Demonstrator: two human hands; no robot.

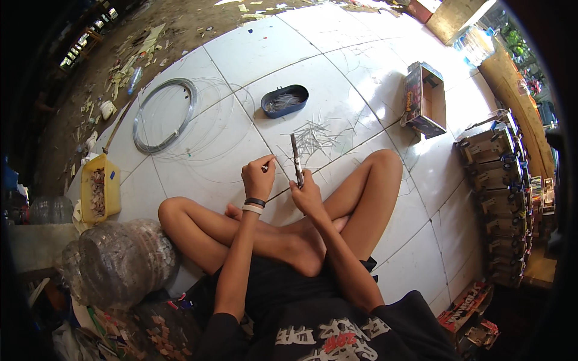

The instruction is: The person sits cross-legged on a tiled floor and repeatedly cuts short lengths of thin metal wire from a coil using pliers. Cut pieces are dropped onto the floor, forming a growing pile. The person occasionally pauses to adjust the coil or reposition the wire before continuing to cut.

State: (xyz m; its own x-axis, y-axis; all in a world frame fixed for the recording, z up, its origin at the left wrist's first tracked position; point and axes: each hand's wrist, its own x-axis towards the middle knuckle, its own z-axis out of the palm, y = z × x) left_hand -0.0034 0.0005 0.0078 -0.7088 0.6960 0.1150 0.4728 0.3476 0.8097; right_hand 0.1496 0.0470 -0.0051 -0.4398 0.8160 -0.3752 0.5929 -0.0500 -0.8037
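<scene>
My left hand is closed in a pinch above the white tiles. A thin wire curves from the coil of wire up to it, and the short end between the fingers is too fine to make out. In my right hand is a long, narrow, dark and silver tool that looks like pliers, its tip pointing away from me. Just beyond that tip lies a loose pile of short cut wires. Behind the pile stands a dark blue oval tub with more wire pieces inside.
Left of my crossed legs are a yellow container of small brown pieces and a big clear plastic jug. An open printed box stands at the right. Wooden toy vehicles are stacked along the right side.
</scene>
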